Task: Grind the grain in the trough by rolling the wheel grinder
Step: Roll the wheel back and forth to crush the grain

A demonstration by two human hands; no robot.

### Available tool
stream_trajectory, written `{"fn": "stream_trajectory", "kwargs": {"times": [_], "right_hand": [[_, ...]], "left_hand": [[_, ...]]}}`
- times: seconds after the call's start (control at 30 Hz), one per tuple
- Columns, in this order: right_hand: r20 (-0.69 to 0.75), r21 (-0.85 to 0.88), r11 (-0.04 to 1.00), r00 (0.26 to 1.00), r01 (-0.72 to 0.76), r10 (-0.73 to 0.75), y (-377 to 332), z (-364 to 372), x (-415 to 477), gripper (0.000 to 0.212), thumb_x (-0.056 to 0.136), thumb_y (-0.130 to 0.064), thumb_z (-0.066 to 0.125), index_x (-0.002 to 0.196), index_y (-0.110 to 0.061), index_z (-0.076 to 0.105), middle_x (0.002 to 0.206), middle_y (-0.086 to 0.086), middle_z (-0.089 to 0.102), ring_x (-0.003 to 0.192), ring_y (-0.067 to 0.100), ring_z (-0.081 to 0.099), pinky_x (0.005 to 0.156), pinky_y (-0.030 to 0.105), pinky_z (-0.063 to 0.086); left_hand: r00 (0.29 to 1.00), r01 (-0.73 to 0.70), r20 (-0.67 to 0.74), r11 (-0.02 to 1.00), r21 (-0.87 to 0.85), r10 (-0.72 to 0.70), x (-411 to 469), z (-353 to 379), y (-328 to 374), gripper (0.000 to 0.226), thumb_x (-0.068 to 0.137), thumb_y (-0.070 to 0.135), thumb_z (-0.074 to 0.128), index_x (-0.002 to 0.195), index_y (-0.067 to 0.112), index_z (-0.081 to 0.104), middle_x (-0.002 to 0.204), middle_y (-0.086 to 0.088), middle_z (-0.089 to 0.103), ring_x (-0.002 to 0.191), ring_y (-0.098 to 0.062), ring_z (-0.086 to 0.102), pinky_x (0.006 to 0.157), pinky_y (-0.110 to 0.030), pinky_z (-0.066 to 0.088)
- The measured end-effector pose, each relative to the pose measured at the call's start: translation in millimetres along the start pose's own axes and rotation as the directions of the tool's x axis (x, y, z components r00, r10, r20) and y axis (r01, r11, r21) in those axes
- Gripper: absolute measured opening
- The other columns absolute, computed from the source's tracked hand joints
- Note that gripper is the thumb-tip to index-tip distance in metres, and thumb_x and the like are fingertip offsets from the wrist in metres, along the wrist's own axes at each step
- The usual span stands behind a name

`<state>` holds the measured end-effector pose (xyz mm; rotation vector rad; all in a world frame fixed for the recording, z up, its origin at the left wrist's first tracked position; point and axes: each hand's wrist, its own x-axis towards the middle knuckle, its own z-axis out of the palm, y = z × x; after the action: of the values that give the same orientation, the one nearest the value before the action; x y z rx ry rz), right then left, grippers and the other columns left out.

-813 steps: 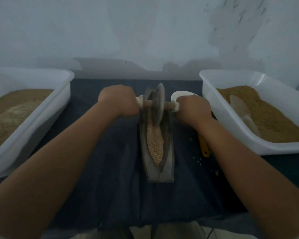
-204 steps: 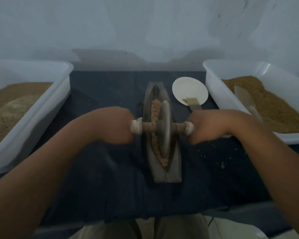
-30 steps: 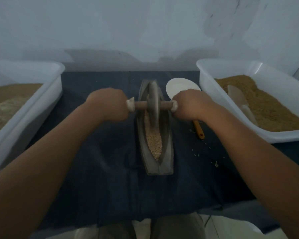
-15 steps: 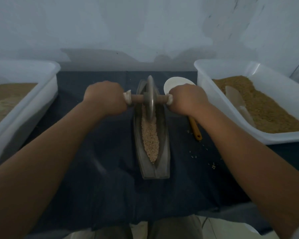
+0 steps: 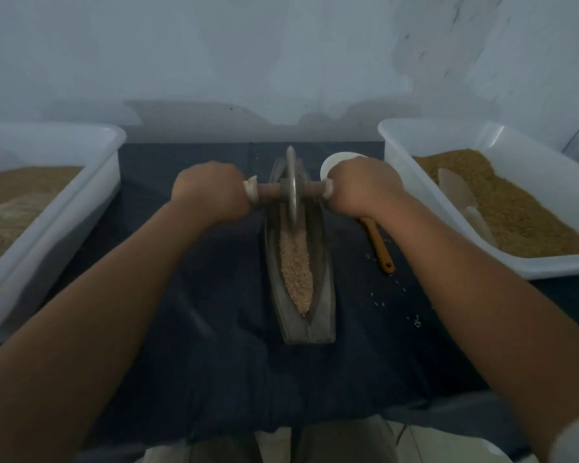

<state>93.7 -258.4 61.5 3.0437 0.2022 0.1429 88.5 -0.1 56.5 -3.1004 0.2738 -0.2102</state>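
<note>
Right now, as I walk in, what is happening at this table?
A person is grinding grain. The left hand and the right hand each grip one end of the wheel grinder axle. Its disc stands upright at the far end of the trough. The grain lies in the groove, nearer the person. The left tub and right tub hold brown material. An orange-handled spoon lies on the dark cloth.

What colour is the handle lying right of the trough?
The handle is orange, clearest in the head view.
</note>
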Motion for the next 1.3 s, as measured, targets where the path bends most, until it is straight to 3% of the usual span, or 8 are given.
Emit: {"fn": "stream_trajectory", "kwargs": {"times": [0.1,0.33,0.63,0.73,0.9,1.0,1.2,1.3], "right_hand": [[-0.016,0.028,0.999,1.0,0.021,-0.021,-2.2,-1.1,-8.6,0.025,0.079,-0.044,0.058,0.068,-0.024,0.065,0.069,-0.003,0.064,0.066,0.02,0.063,0.067,0.041,0.059],[0.465,0.217,0.962,0.849,0.167,-0.252,7.8,-20.8,-98.2,0.019,0.072,-0.04,0.063,0.061,-0.025,0.062,0.056,-0.012,0.065,0.045,0.002,0.057,0.038,0.017,0.037],[-0.122,-0.024,0.999,0.992,0.031,-0.034,-4.2,1.9,-2.0,0.027,0.082,-0.045,0.054,0.064,-0.026,0.059,0.067,-0.005,0.058,0.063,0.02,0.059,0.065,0.04,0.057],[0.108,0.029,0.996,0.991,0.081,-0.084,1.7,0.2,-15.2,0.019,0.08,-0.04,0.061,0.068,-0.025,0.065,0.069,-0.004,0.064,0.068,0.019,0.064,0.063,0.036,0.053],[0.538,0.342,0.933,0.79,0.115,-0.295,12.9,-12.3,-89.9,0.021,0.057,-0.054,0.057,0.069,-0.04,0.068,0.055,-0.008,0.063,0.045,0.003,0.058,0.045,0.025,0.044],[0.447,0.26,0.952,0.853,0.164,-0.269,11.1,-6.8,-74.3,0.02,0.068,-0.05,0.062,0.066,-0.031,0.068,0.053,-0.009,0.062,0.047,0.003,0.058,0.045,0.026,0.042],[-0.129,-0.012,0.999,0.99,0.047,-0.049,-1.0,5.7,-4.7,0.029,0.083,-0.046,0.055,0.064,-0.026,0.063,0.066,-0.005,0.061,0.064,0.019,0.06,0.061,0.035,0.052],[-0.053,0.016,0.998,0.997,0.054,-0.053,-1.2,6.2,-17.4,0.027,0.085,-0.044,0.053,0.069,-0.026,0.064,0.071,-0.004,0.063,0.069,0.019,0.062,0.063,0.036,0.053]], "left_hand": [[0.993,-0.051,0.106,0.999,-0.018,0.053,1.2,-3.9,0.0,0.029,0.085,0.044,0.065,0.077,0.018,0.058,0.085,0.0,0.065,0.081,-0.03,0.066,0.075,-0.038,0.056],[0.899,-0.304,0.301,0.948,-0.096,0.319,-88.8,-5.3,-20.3,0.022,0.064,0.045,0.059,0.064,0.023,0.055,0.054,0.011,0.054,0.05,-0.001,0.051,0.045,-0.018,0.032],[0.998,0.022,0.057,0.999,-0.041,-0.02,6.9,3.0,-0.4,0.04,0.085,0.062,0.064,0.078,0.023,0.059,0.085,0.001,0.063,0.077,-0.028,0.06,0.069,-0.035,0.047],[0.975,-0.114,0.186,0.993,-0.037,0.119,-14.0,-6.2,-3.1,0.022,0.081,0.042,0.066,0.073,0.024,0.056,0.077,0.003,0.061,0.072,-0.024,0.06,0.068,-0.032,0.048],[0.893,-0.333,0.307,0.942,-0.042,0.329,-74.8,-9.4,-14.0,0.021,0.07,0.04,0.066,0.064,0.021,0.057,0.058,0.007,0.059,0.054,-0.003,0.056,0.046,-0.023,0.037],[0.924,-0.255,0.282,0.965,-0.054,0.26,-62.0,-3.7,-12.2,0.023,0.073,0.042,0.066,0.067,0.021,0.06,0.064,0.006,0.062,0.06,-0.011,0.061,0.056,-0.028,0.052],[0.999,-0.005,0.052,1.0,-0.01,0.005,-0.6,-5.7,2.5,0.028,0.085,0.049,0.063,0.077,0.022,0.064,0.078,0.001,0.063,0.072,-0.026,0.063,0.069,-0.037,0.055],[0.992,-0.074,0.099,0.997,-0.006,0.074,-12.4,-9.4,3.3,0.021,0.083,0.041,0.065,0.073,0.022,0.059,0.078,0.001,0.064,0.073,-0.026,0.064,0.072,-0.039,0.058]]}}
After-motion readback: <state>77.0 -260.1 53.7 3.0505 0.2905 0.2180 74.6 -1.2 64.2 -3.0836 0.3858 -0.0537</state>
